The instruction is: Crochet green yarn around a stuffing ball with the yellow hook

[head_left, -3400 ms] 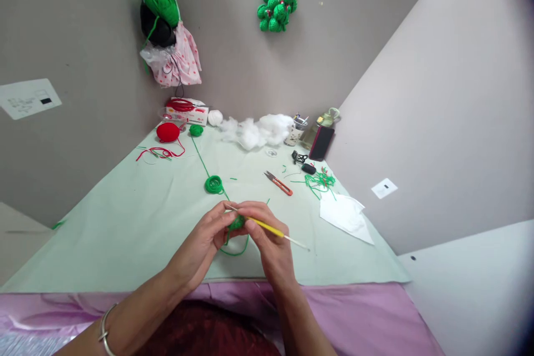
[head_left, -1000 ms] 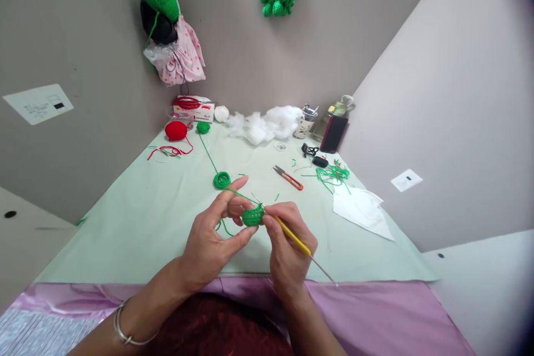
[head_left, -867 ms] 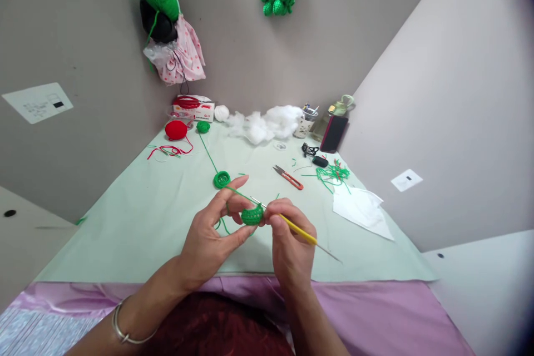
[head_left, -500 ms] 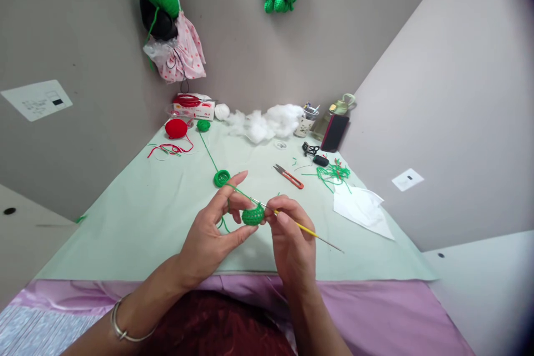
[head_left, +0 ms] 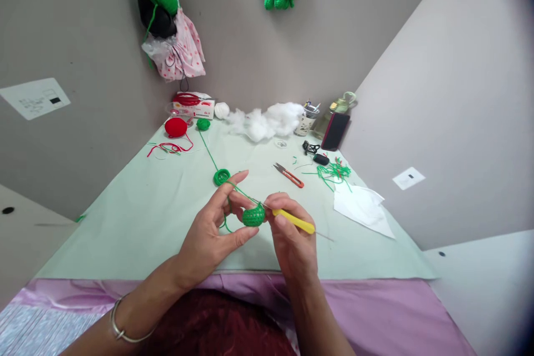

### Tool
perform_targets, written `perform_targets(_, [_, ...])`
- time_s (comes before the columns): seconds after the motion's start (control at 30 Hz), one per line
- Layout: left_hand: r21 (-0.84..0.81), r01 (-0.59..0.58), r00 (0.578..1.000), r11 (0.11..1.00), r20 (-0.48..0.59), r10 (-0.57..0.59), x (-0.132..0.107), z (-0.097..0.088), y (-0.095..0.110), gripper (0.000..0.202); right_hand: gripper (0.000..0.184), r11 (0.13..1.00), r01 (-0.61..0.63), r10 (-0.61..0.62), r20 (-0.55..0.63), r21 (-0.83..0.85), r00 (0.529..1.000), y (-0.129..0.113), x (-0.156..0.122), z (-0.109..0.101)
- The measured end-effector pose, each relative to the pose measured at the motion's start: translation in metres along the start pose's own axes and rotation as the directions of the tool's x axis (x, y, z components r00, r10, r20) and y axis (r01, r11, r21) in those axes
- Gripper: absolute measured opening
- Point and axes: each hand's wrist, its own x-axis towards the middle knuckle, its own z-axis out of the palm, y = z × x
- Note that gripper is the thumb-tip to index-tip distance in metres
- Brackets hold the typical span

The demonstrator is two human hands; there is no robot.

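Note:
My left hand (head_left: 212, 233) pinches a small green crocheted cup (head_left: 253, 216) between thumb and middle finger, with green yarn running taut over its raised index finger. My right hand (head_left: 292, 236) grips a yellow-handled crochet hook (head_left: 294, 221), its tip at the top edge of the green piece. Both hands hover above the pale green table cover (head_left: 137, 222), near its front edge. The yarn leads back past a small green crocheted disc (head_left: 221, 177) to a little green ball (head_left: 203, 124).
Red yarn ball (head_left: 176, 127) and red strands lie at the back left. White stuffing (head_left: 267, 121), a cup of tools, a bottle and a dark phone (head_left: 332, 131) line the back. Orange snips (head_left: 288, 175), green yarn scraps (head_left: 331, 172) and white paper (head_left: 362, 207) lie to the right.
My right hand has swung the hook from pointing down-right to lying nearly level, its tip still in the green piece. The left hand keeps its pinch and raised index finger.

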Motion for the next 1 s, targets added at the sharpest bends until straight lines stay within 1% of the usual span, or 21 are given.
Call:
perform_targets(0.1, [-0.047,0.019,1.000,0.999,-0.005,-0.019,-0.001,0.001,0.002,0.078,0.011,1.000,-0.003,0.004,-0.009,0.015,1.000,0.001,0.001,0.000])
perform_targets(0.23, [-0.101,0.013,1.000,0.995,-0.009,-0.014,-0.001,0.003,0.005,0.080,0.011,1.000,0.010,-0.010,-0.004,0.003,1.000,0.002,0.002,-0.001])
perform_targets(0.33, [-0.103,0.011,1.000,0.995,0.000,-0.011,0.000,0.003,0.005,0.080,0.012,1.000,0.018,-0.019,-0.012,-0.017,1.000,0.003,0.002,-0.001])
perform_targets(0.4, [-0.064,0.010,1.000,0.998,0.006,-0.009,0.000,0.002,0.004,0.079,0.012,0.999,0.037,-0.037,-0.012,-0.031,0.999,0.004,0.002,-0.002])
perform_targets(0.5, [0.013,-0.009,1.000,1.000,0.017,0.009,0.000,-0.002,0.003,0.076,0.014,0.996,0.078,-0.076,0.029,-0.052,0.997,0.004,0.001,-0.005])
perform_targets(0.53, [0.038,-0.022,0.999,0.999,0.024,0.021,0.000,-0.003,0.003,0.071,0.015,0.994,0.086,-0.084,0.046,-0.060,0.995,0.004,0.001,-0.005])
perform_targets(0.6, [0.093,-0.050,0.998,0.994,0.050,0.046,0.000,-0.006,0.004,0.055,0.016,0.993,0.091,-0.086,0.059,-0.074,0.995,0.004,0.001,-0.007])
perform_targets(0.67, [0.152,-0.077,0.995,0.985,0.077,0.066,0.001,-0.009,0.005,0.040,0.014,0.995,0.077,-0.074,0.045,-0.067,0.996,0.004,0.001,-0.007])
perform_targets(0.7, [0.180,-0.089,0.993,0.980,0.088,0.074,0.001,-0.010,0.006,0.036,0.013,0.996,0.065,-0.063,0.036,-0.054,0.997,0.003,0.001,-0.007])
perform_targets(0.87, [0.293,-0.120,0.984,0.949,0.163,0.074,0.003,-0.011,0.010,0.042,0.012,1.000,0.019,-0.019,0.034,0.013,0.999,-0.003,0.003,-0.007])
perform_targets(1.0, [0.315,-0.155,0.977,0.936,0.190,0.098,0.005,-0.010,0.013,0.030,0.014,1.000,0.002,-0.003,0.093,0.012,0.996,-0.009,0.006,-0.011])
